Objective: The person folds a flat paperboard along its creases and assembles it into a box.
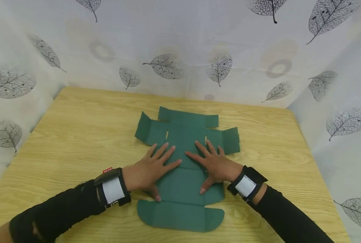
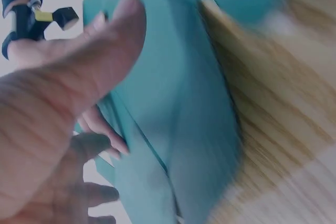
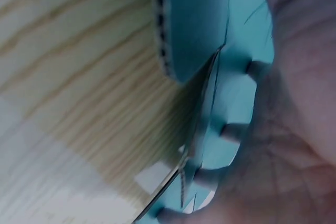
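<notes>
Unfolded on the table lies a green cardboard box blank (image 1: 183, 185), with creases, side flaps and two small slots. My left hand (image 1: 151, 168) is spread over its left side, fingers fanned toward the middle. Across from it, my right hand (image 1: 215, 165) spreads over the right side, its fingertips on the card near the right slot. In the left wrist view the left thumb (image 2: 115, 40) stretches over the green card (image 2: 152, 66). The right wrist view shows the corrugated edge of a flap (image 3: 194, 24) beside the right palm (image 3: 294, 145).
The wood-grain table (image 1: 86, 135) extends on both sides of the blank. A white curtain with leaf prints (image 1: 186, 40) hangs behind it and along the sides. The blank's upper side flaps (image 1: 231, 140) stand tilted up, and a rounded front flap (image 1: 180, 216) lies nearest me.
</notes>
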Motion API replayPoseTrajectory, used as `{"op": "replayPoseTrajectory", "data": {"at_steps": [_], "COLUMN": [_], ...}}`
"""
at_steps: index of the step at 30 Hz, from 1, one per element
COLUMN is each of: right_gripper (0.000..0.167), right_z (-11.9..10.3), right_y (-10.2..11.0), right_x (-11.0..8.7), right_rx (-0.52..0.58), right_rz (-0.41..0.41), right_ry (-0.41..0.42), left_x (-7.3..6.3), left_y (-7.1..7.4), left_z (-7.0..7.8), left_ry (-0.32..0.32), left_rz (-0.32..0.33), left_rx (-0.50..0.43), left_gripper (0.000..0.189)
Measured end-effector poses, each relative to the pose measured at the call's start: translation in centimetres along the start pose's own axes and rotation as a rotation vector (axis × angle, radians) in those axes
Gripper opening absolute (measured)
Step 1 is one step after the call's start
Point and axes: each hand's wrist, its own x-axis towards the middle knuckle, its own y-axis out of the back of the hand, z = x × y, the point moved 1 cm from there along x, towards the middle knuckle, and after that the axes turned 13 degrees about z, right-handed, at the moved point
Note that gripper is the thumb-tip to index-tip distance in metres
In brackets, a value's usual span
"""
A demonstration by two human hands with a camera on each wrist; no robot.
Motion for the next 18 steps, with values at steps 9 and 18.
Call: {"op": "replayPoseTrajectory", "data": {"at_steps": [9, 18], "right_gripper": [0.131, 0.132], "right_z": [0.7, 0.8], "right_y": [-0.1, 0.0], "right_x": [-0.3, -0.2], "right_rx": [0.010, 0.005], "right_rz": [-0.015, -0.020], "right_ry": [0.033, 0.034], "left_x": [0.3, 1.5], "left_y": [-1.9, -1.2], "left_z": [-0.2, -1.6], "left_ry": [0.055, 0.187], "left_rz": [-0.180, -0.070], "left_rx": [-0.111, -0.270], "left_gripper": [0.135, 0.115]}}
